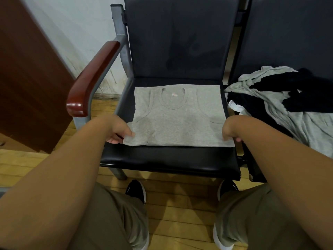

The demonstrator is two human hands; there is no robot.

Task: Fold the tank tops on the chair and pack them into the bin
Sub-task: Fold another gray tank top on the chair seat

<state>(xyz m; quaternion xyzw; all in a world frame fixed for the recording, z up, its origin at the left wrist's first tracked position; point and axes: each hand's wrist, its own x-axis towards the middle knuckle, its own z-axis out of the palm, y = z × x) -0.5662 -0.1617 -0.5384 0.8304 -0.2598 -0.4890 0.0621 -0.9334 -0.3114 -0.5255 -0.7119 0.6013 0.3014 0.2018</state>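
While the left hand (120,132) and right hand (232,131) pinch the near corners of the flat grey knit tank top (177,121), its neckline (173,101) lies at the far end, midway between them.

clothes pile (288,105) cut by right edge; label (174,94) unreadable; left hand (119,130) fingertips hidden under tank top (176,123)

Looks like waiting room or office corridor: joined black padded chairs (162,159) on grey metal frame (124,56), wooden armrest (93,76), scuffed white wall (72,24), plank floor (171,213), brown door panel (27,78).
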